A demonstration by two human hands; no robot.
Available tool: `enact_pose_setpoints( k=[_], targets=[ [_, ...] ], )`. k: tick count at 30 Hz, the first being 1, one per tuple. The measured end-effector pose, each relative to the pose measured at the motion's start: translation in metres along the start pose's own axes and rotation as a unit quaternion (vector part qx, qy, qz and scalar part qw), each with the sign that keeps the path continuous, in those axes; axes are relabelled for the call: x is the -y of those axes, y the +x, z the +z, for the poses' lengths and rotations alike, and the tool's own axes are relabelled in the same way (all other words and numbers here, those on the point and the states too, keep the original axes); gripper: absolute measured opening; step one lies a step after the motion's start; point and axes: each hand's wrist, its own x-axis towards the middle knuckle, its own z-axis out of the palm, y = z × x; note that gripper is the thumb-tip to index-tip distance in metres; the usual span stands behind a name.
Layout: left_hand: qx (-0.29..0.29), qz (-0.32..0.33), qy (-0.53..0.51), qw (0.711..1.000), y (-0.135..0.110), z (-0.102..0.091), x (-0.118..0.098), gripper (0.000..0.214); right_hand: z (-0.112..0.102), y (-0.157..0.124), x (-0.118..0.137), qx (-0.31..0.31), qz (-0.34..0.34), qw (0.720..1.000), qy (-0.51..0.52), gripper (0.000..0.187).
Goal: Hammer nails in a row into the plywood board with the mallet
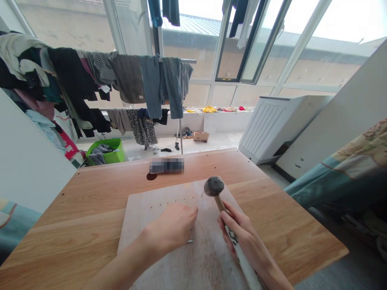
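My right hand (242, 237) is wrapped round the wooden handle of a hammer (214, 186), whose dark round head is raised over a pale wooden board (208, 257). My left hand (172, 227) rests on the board with its fingers pinched together on a small metal nail (190, 241) standing near the board's middle. A row of small holes or nails dots the board just beyond my left hand. The board lies on a larger wooden tabletop (90, 201).
A small blurred object (166, 165) and a dark round spot (151, 176) sit near the table's far edge. Beyond stand a clothes rack with hanging laundry (151, 84), a green basket (107, 151), a white panel unit (272, 125) and large windows.
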Motion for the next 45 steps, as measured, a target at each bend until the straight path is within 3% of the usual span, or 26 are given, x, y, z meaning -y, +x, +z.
enact_pose_setpoints(
  k=[2,5,9,11,13,25,30,36,45],
  targets=[
    [-0.009,0.003,-0.013,1.0,0.003,-0.003,0.003,0.025,0.0,0.001,0.0,0.0,-0.004,1.0,0.005,0.035],
    [-0.077,0.018,-0.098,0.992,0.011,-0.004,0.018,0.023,0.0,0.002,-0.001,-0.001,-0.011,1.0,0.016,0.036],
    [-0.201,0.018,-0.32,0.926,0.03,0.007,0.046,0.015,-0.001,0.002,-0.004,0.001,-0.01,1.0,0.025,0.038],
    [-0.239,0.002,-0.382,0.893,0.038,0.015,0.056,0.011,-0.002,0.002,-0.004,0.008,-0.008,1.0,0.025,0.036],
    [-0.257,-0.006,-0.399,0.88,0.042,0.022,0.06,0.01,-0.002,0.001,-0.002,0.009,-0.009,1.0,0.018,0.035],
    [-0.265,0.02,-0.383,0.885,0.048,0.034,0.057,0.011,0.002,0.0,0.01,0.001,-0.011,1.0,0.006,0.037],
    [-0.27,0.008,-0.378,0.885,0.049,0.036,0.056,0.009,0.015,0.002,0.025,0.015,-0.022,1.0,-0.001,0.034],
    [-0.263,-0.01,-0.408,0.874,0.05,0.037,0.056,0.021,0.028,0.007,0.01,-0.004,-0.025,1.0,0.004,0.038],
    [-0.276,0.015,-0.394,0.876,0.05,0.037,0.057,0.025,0.031,0.007,0.002,0.04,-0.012,0.999,0.022,0.042]
  ],
)
